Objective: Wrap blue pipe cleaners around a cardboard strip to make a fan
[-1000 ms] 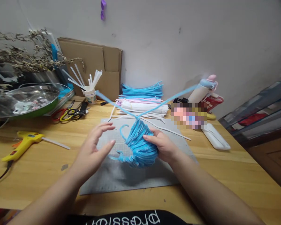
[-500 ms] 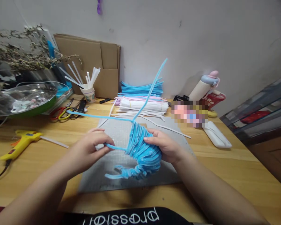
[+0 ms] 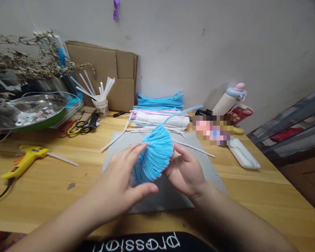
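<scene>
A curved bundle of blue pipe cleaners point(image 3: 157, 154), wound in close fuzzy ridges, is held above the grey mat point(image 3: 199, 171). My right hand point(image 3: 186, 171) grips its right side, with some fingers hidden behind it. Against the left side rests my left hand point(image 3: 120, 178), its fingers stretched out and its thumb spread below, apart from the bundle. A loose blue stem point(image 3: 185, 112) sticks out from the top toward the upper right, and another runs leftward.
Behind the mat lie stacks of blue pipe cleaners point(image 3: 160, 101) and white ones point(image 3: 149, 119). At left are a yellow glue gun point(image 3: 28, 159), scissors point(image 3: 78, 127) and a cup of glue sticks point(image 3: 101, 105). A bottle point(image 3: 225, 101) and a white case point(image 3: 243, 154) occupy the right.
My left hand has let go of the loose blue stem and moved against the bundle's side. The bundle has turned, its ridged outer side now facing me, and its long stems point lower.
</scene>
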Motion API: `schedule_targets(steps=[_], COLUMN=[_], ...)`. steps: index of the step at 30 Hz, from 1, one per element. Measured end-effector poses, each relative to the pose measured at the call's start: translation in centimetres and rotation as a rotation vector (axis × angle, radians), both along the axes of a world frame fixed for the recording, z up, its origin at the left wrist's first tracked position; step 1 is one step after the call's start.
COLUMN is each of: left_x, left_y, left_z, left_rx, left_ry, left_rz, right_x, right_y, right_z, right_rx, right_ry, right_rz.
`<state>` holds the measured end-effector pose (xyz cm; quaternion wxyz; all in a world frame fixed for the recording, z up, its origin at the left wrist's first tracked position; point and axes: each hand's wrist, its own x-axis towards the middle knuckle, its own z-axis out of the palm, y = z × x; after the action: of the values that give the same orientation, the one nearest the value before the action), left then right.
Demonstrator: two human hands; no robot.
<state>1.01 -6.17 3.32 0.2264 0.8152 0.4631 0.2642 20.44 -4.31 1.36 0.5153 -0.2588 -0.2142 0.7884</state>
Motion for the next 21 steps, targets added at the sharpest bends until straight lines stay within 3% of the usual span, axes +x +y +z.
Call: schedule_targets(steps=[3,5,8,10,12,14,16,18,21], left_x=[2.0,2.4,1.4,-0.1,-1.8,-3.4,-4.4,-4.9,-5.2], left_y=[-0.4,0.2,1.7,2.7,3.3,3.6,3.6,3.6,3.6], left_z=[-0.2,-0.4,-0.6,-0.9,-1.3,-1.9,-2.7,-3.5,-4.8], left_rx=[-0.021,-0.108,-0.477,-0.788,-0.940,-1.058,-1.144,-1.195,-1.250], left_ry=[-0.186,-0.423,-0.894,-1.114,-1.226,-1.267,-1.290,-1.325,-1.376], left_rz=[0.032,0.079,0.085,0.094,0.117,0.063,-0.059,-0.204,-0.413], right_x=[-0.4,-0.3,0.7,1.8,2.7,3.3,3.2,2.5,0.9], right_y=[-1.3,-1.7,-1.7,-1.0,0.0,1.1,1.9,2.3,2.0], right_z=[0.9,1.2,1.3,1.0,0.6,-0.1,-0.8,-1.6,-2.8], right_rx=[0.180,0.311,0.477,0.554,0.575,0.532,0.435,0.318,0.220], right_ry=[0.037,-0.018,-0.214,-0.396,-0.543,-0.630,-0.697,-0.689,-0.511], right_rz=[0.048,0.112,0.119,-0.074,-0.341,-0.471,-0.339,-0.046,0.240])
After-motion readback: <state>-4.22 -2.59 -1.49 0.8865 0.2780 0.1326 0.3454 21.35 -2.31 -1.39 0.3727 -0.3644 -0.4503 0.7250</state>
